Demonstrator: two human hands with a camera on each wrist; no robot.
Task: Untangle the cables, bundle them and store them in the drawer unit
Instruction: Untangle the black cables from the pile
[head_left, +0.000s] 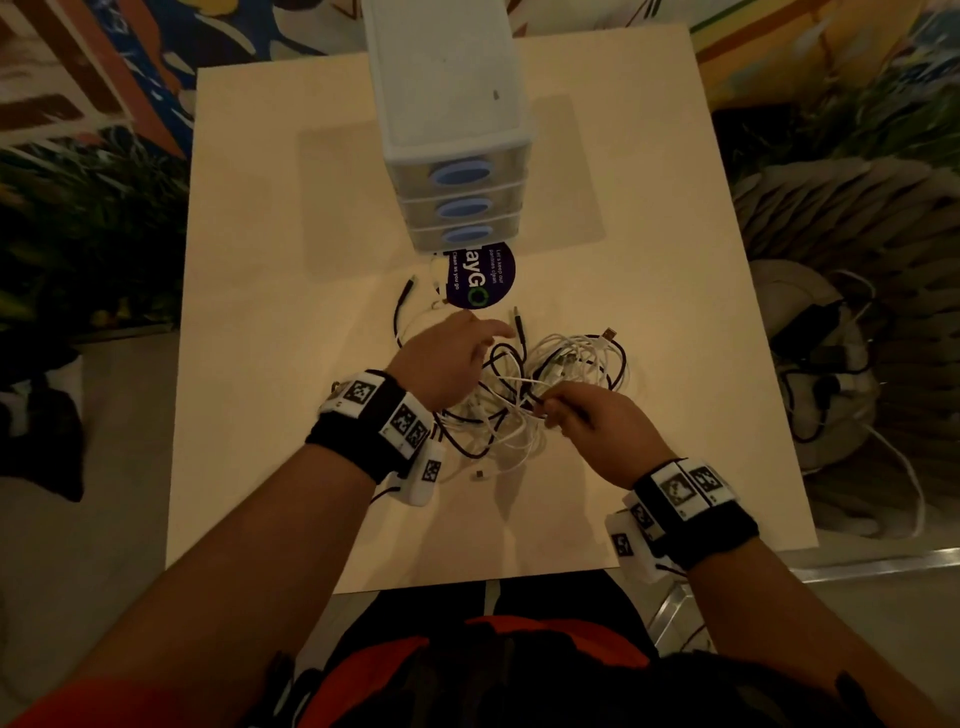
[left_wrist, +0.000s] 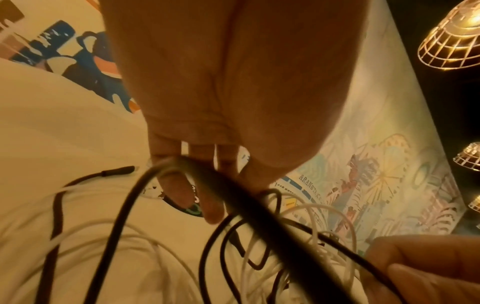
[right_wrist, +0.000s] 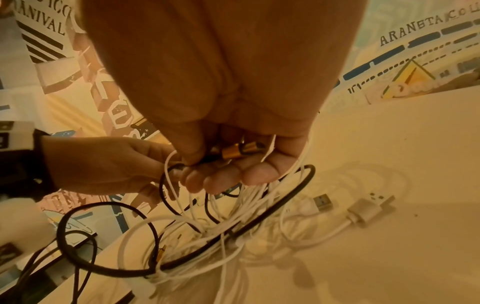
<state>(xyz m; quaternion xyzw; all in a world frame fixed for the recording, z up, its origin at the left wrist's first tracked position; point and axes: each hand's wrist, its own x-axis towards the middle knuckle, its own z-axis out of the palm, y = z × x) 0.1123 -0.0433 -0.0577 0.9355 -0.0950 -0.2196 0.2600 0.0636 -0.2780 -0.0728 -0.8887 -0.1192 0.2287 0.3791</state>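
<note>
Two hands: over tangled cables (head_left: 540, 395) on table (head_left: 270, 322)
Right hand (head_left: 597, 415): pinches gold plug (right_wrist: 237, 152)
Left hand (head_left: 441, 364): fingers loose, black cable (left_wrist: 155, 205) draped across
Drawer unit (head_left: 452, 124): closed

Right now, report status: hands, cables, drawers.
Right hand pinching black cable's gold plug. Left hand open over cable tangle. Drawer unit shut.

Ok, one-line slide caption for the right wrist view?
Right hand pinches a gold-tipped black cable above the black-and-white tangle.
</note>
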